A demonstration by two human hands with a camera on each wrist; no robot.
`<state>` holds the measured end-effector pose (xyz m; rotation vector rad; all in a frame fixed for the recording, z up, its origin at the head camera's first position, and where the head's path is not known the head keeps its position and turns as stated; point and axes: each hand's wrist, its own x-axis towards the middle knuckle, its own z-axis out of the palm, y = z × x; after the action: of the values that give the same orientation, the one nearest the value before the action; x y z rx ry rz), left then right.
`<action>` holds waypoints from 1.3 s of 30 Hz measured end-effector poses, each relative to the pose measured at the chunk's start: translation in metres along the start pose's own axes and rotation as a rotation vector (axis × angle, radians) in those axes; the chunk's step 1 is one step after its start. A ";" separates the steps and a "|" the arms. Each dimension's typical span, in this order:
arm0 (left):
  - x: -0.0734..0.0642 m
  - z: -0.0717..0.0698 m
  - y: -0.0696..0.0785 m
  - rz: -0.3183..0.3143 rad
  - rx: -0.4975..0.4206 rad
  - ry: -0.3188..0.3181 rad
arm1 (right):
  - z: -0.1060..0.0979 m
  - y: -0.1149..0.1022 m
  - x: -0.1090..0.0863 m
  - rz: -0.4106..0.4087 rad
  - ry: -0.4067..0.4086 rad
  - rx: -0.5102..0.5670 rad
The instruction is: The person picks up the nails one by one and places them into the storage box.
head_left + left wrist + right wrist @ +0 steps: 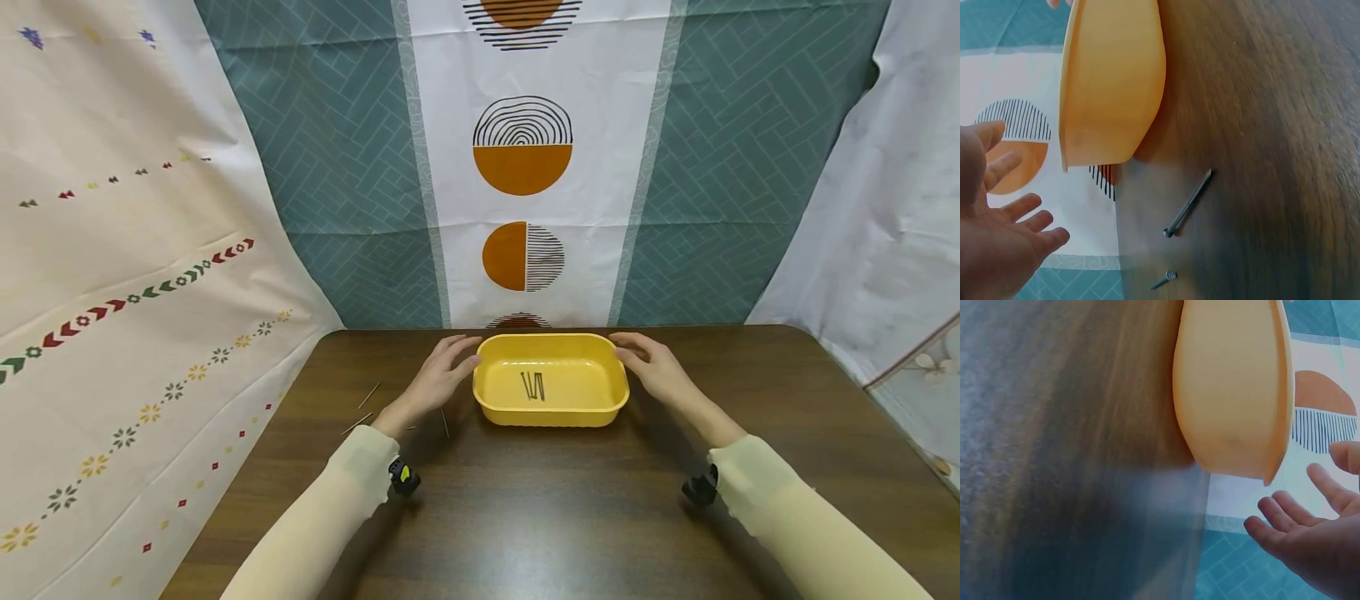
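A yellow oblong plastic tub [551,417] stands on the table between my two hands, with several dark nails [532,386] lying on its floor. My left hand [438,375] is at its left end, fingers spread and thumb tip right by the rim. At the opposite end is my right hand [656,371], its fingers likewise spread beside the rim. Both wrist views show gaps between the fingers and the tub wall, and neither palm holds anything. On the table below the left hand lie a nail [1188,203] and a shorter-looking one [1164,279].
More thin nails [368,395] are scattered on the dark wooden table [525,517], left of my left forearm. A patterned cloth [525,200] hangs right behind the table's far edge. Light fabric hangs along both sides.
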<state>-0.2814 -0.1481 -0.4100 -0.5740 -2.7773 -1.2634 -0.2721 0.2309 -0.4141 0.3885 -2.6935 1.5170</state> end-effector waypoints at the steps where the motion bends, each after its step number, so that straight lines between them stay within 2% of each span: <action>1: -0.001 -0.001 0.000 -0.002 -0.001 -0.004 | 0.000 0.001 0.000 0.015 -0.002 0.008; 6: -0.006 -0.005 -0.003 -0.001 -0.001 -0.014 | 0.000 0.008 -0.004 0.077 -0.021 0.058; 13: -0.011 -0.011 -0.016 0.017 0.008 0.002 | 0.004 0.017 -0.007 0.069 -0.042 0.160; 24: -0.022 -0.017 -0.028 -0.008 0.014 0.016 | 0.009 0.026 -0.009 0.094 -0.106 0.368; 29: -0.025 -0.015 -0.033 -0.018 0.015 0.038 | 0.013 0.029 -0.007 0.106 -0.117 0.402; 35: -0.030 -0.013 -0.036 -0.027 0.069 0.025 | 0.015 0.033 -0.008 0.112 -0.127 0.424; 39: -0.033 -0.014 -0.038 -0.037 0.082 0.042 | 0.017 0.036 -0.010 0.103 -0.144 0.454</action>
<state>-0.2652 -0.1915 -0.4343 -0.4875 -2.8017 -1.1477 -0.2693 0.2364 -0.4551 0.3845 -2.4783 2.2141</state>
